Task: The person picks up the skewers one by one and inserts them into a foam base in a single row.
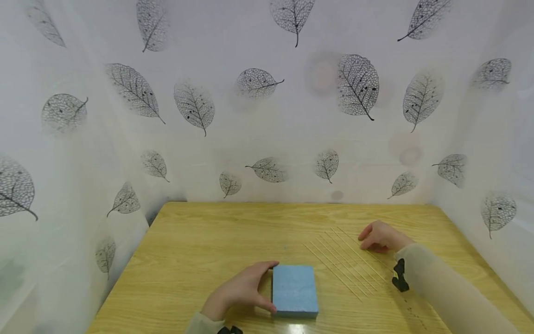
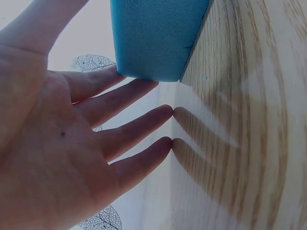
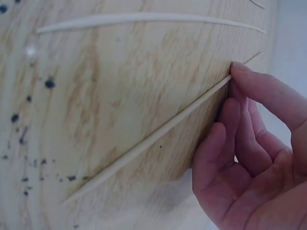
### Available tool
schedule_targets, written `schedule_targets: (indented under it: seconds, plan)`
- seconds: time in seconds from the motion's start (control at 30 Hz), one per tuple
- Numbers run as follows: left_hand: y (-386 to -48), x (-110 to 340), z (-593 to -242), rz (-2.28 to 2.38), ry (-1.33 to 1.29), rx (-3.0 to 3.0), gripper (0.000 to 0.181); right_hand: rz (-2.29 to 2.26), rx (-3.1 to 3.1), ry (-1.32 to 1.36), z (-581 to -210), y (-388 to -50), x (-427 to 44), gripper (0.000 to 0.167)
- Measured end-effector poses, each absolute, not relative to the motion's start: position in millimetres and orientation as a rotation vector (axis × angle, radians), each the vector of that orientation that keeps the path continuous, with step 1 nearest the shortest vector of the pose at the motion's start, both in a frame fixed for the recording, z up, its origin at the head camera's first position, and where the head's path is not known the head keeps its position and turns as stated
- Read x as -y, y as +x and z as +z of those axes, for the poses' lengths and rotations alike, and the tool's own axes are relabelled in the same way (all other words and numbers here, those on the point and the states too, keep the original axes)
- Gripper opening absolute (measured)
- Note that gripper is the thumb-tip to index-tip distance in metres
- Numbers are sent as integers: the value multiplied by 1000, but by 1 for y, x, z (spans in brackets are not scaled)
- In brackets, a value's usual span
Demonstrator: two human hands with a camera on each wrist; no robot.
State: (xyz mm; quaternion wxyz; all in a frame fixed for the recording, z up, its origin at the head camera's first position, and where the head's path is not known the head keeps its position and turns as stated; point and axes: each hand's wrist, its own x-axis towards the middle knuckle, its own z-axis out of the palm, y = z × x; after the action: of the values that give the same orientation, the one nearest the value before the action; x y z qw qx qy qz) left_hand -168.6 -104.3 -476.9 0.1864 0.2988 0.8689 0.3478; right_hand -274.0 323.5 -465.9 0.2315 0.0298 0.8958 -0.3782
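A blue foam block [image 1: 294,288] lies flat on the wooden table, and the left hand [image 1: 246,288] holds it at its left side, thumb at the near corner and index finger at the far corner. In the left wrist view the left hand [image 2: 91,129] has its other fingers extended, two tips on the table beside the block [image 2: 153,38]. The right hand [image 1: 383,235] is at the rightmost thin stick [image 1: 380,260]. From the right wrist view, the right hand [image 3: 259,143] pinches that stick [image 3: 158,135] between thumb and fingertips, its other fingers curled.
Several thin sticks [image 1: 343,264] lie slanted and roughly parallel on the table [image 1: 200,241], between the block and the right hand. Another stick [image 3: 144,18] shows in the right wrist view. Dark specks mark the table by the right forearm. A leaf-patterned curtain [image 1: 258,130] surrounds the table.
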Motion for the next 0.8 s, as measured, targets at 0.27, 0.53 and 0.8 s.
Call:
schedule_targets:
  seconds: [0.27,0.53,0.8]
  plan:
    - [-167,103,-474,989,824,-2438,105,-1056,-2439,98,-463,-273,-328,30]
    - [-167,103,-473,983,820,-2451,105,-1273,-2289,97,-451,-276,-337,43]
    - [-168,103,-474,956,831,-2477,105,-1580,-2114,44,-431,-273,-336,40]
